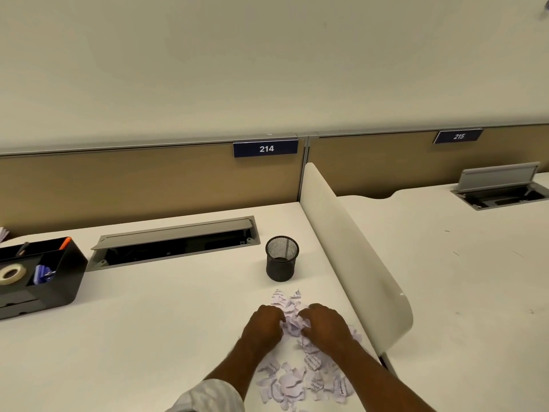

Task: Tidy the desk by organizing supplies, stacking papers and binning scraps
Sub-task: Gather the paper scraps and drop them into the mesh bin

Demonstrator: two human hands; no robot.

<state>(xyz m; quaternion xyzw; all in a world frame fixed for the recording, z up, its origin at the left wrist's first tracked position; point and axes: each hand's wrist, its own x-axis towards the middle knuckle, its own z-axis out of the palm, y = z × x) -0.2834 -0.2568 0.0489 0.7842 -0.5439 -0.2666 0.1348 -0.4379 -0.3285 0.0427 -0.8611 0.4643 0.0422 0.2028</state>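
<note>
A pile of torn white paper scraps (292, 379) with printed text lies on the white desk (148, 337), close to the front edge. My left hand (263, 325) and my right hand (325, 324) sit side by side on the far part of the pile, fingers curled into the scraps and bunching them between the two hands. Just beyond the pile stands a small black mesh cup (281, 258), upright and seemingly empty. A black desk organizer (59, 281) at the far left holds a roll of tape (12, 273), an orange pen (64, 242) and small blue items.
An open grey cable tray (175, 243) is set into the desk behind the cup. A white curved divider (350, 251) rises right of the pile and separates it from the neighbouring desk (460, 278). A tan partition (133, 179) with label 214 closes the back.
</note>
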